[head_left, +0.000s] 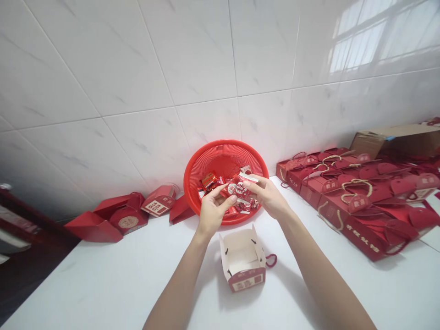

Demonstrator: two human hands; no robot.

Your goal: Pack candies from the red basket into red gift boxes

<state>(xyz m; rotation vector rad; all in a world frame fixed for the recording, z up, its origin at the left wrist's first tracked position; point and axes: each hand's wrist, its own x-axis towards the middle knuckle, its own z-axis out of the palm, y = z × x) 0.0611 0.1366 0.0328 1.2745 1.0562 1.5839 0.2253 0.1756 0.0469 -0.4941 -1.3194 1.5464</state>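
Note:
Above a round red plastic basket (202, 163) of wrapped candies, both my hands are raised close together. My left hand (212, 211) is closed, thumb and fingers pinching a red-wrapped candy (232, 189) with a round pale emblem. My right hand (270, 196) is also closed, gripping a red-and-white candy packet (242, 189) right beside it. Several more candies (209, 180) lie in the basket below. Nearer to me, between my forearms, stands an open gift box (246, 280), dark red outside and white inside, with a red cord handle (271, 261) at its right.
To the right, red gift boxes (357, 224) with cord handles stand in rows, with a cardboard carton (395, 137) behind them. More red boxes (129, 214) line the wall at left. The white table (113, 284) meets a tiled wall (137, 151) at the back.

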